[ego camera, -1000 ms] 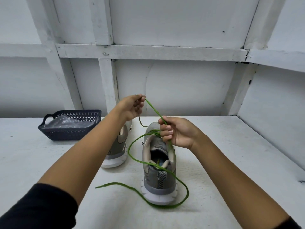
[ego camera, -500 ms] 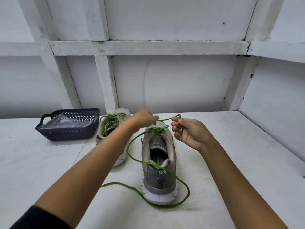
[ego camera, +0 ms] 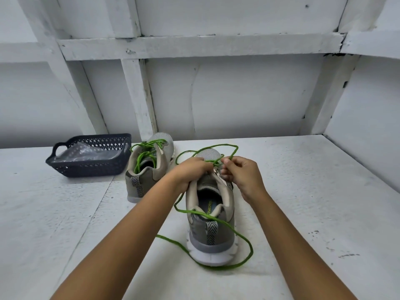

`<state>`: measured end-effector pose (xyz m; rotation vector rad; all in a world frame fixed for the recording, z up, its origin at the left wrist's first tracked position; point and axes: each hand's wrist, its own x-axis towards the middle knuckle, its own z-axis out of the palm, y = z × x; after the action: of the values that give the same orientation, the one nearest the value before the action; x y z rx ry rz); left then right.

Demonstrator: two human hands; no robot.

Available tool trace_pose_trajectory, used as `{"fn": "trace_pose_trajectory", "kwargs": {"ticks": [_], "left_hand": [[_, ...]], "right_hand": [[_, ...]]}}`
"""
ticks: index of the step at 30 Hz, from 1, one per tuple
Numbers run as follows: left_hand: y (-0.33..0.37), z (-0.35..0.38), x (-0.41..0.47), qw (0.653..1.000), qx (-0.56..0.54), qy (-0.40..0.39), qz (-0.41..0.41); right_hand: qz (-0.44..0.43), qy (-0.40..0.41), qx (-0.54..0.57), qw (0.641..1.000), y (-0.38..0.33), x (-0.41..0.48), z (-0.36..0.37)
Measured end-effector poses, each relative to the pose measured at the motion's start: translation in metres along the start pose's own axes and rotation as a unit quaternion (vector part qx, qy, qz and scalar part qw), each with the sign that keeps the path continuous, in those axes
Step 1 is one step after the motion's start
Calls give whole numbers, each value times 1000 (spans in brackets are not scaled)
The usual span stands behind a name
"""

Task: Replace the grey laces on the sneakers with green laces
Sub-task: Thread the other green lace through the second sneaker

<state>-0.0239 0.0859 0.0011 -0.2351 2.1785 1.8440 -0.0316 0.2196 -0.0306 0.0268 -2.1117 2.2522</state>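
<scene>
White painted bench [ego camera: 303, 191], scuffed and flecked, carrying two sneakers, a basket and a trailing lace.
One grey sneaker [ego camera: 211, 241] stands on the bench directly under both hands, heel toward the viewer. A second sneaker [ego camera: 149, 176] stands just left of the left hand [ego camera: 190, 172], close beside the first but apart from it. A dark latticed basket [ego camera: 86, 167] sits further left of that hand, just beside the second sneaker. A green lace [ego camera: 249, 254] lies on the bench below the right hand [ego camera: 242, 176], looping round the near sneaker's heel and ending under the left forearm.
</scene>
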Motion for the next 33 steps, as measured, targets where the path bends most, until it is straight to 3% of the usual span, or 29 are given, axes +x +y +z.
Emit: {"fn": "trace_pose_trajectory", "kwargs": {"ticks": [4, 9, 17, 29, 33], "left_hand": [[-9, -1, 3, 997, -71, -10, 2], [-11, 2, 6, 996, -87, 1, 0], [-10, 5, 8, 997, -75, 15, 7], [-6, 10, 5, 998, 33, 47, 19], [-11, 7, 16, 993, 97, 58, 29]], "right_hand": [[-6, -14, -61, 998, 5, 1, -2], [-19, 0, -158, 987, 12, 5, -7], [-33, 12, -205, 978, 11, 4, -6], [-87, -8, -305, 948, 8, -2, -4], [-74, 16, -274, 959, 13, 1, -3]]}}
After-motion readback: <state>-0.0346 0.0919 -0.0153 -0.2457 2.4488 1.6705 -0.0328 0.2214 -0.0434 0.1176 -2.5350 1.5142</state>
